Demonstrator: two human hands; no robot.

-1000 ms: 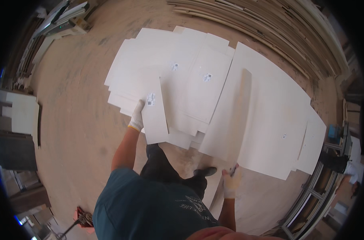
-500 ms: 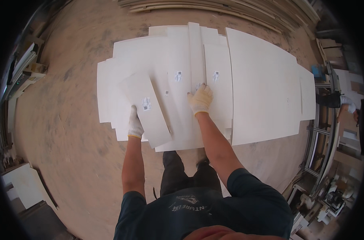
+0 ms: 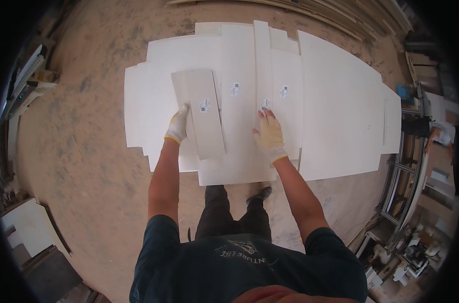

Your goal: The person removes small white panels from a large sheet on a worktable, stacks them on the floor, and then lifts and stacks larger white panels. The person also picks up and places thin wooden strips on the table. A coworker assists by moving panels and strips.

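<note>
- Gloved left hand (image 3: pixel 178 126) closed on the 9 o'clock long edge of a short white rectangular board (image 3: pixel 209 132), fingers curled over the rim, thumb side hidden.
- Short white rectangular board lying tilted on top of the pile, far end swung toward 11 o'clock, near end toward 6 o'clock, a small printed sticker (image 3: pixel 205 104) on its face.
- Gloved right hand (image 3: pixel 268 134) spread flat, palm down and holding nothing, fingertips resting on a long narrow white strip (image 3: pixel 262 60) just at 6 o'clock of that strip's own sticker.
- Underneath, a broad overlapping spread of large white sheet panels (image 3: pixel 340 101) laid on the dusty brown workshop floor (image 3: pixel 78 151), reaching from 9 o'clock across to 3 o'clock.
- Judged as a sorting step: one piece picked out on the left, the pile steadied or checked on the right.
- Judged need for any shift of the short board: a second grip on its 3 o'clock edge, or a clean slide toward 6 o'clock, so that the tilted piece does not drag the sheets below it.
- Bundled pale timber battens (image 3: pixel 340 12) at 1 o'clock; grey metal racking (image 3: pixel 406 177) at 4 o'clock, well apart from both hands.
</note>
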